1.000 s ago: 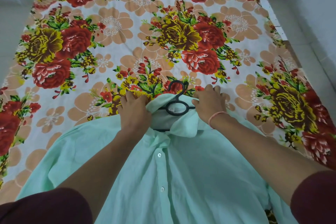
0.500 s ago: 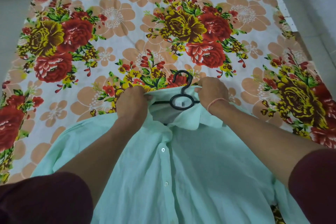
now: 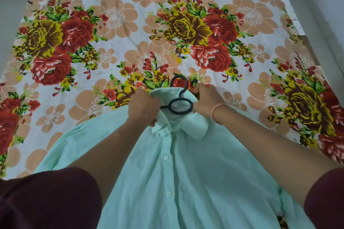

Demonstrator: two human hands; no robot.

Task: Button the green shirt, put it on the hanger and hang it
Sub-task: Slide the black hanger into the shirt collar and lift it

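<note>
A pale green shirt (image 3: 186, 182) lies front up on a flowered bed sheet, its placket buttoned with white buttons showing. A black plastic hanger (image 3: 179, 101) sits inside the neck; only its hook and ring stick out of the collar. My left hand (image 3: 144, 107) grips the left side of the collar. My right hand (image 3: 208, 101) grips the right side of the collar, fingers curled under the cloth. The hanger's arms are hidden under the shirt.
The flowered sheet (image 3: 130, 29) covers the bed from the shirt to the far edge. Pale tiled floor (image 3: 327, 15) runs along the right side and far left. My dark maroon sleeves (image 3: 46, 201) fill the lower corners.
Both hands have pulled the collar up around the hanger's neck; the collar's right flap now bunches below the ring. The view has shifted slightly.
</note>
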